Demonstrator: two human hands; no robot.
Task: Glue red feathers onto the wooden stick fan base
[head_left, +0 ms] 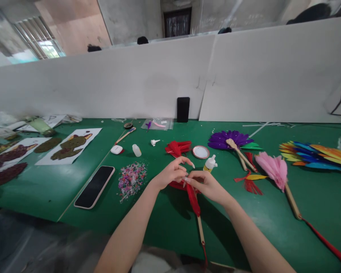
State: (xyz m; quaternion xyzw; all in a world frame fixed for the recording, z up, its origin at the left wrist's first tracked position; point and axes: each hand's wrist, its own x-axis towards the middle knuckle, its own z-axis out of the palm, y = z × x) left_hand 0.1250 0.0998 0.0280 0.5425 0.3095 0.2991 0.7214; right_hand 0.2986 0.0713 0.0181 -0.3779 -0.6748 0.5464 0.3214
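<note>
Both my hands meet above the green table. My right hand (208, 184) is closed in a pinch on a long red feather (193, 200), which hangs down toward me. My left hand (172, 173) is closed at the feather's upper end, its index finger raised; the exact contact is partly hidden by the fingers. Under the hands lies a fan with more red feathers and a wooden handle (201, 230), a red cord at its end. Just beyond, a bunch of red feathers (178, 148) lies beside a round white lid (201, 152). A white glue bottle (210, 163) stands by my right hand.
On the left are a phone (94, 187), scattered beads (132, 179) and a small white bottle (136, 150). Rightward lie a purple feather fan (226, 140), a pink one (272, 168) and a multicoloured one (315, 153). A white partition (116, 83) runs along the back.
</note>
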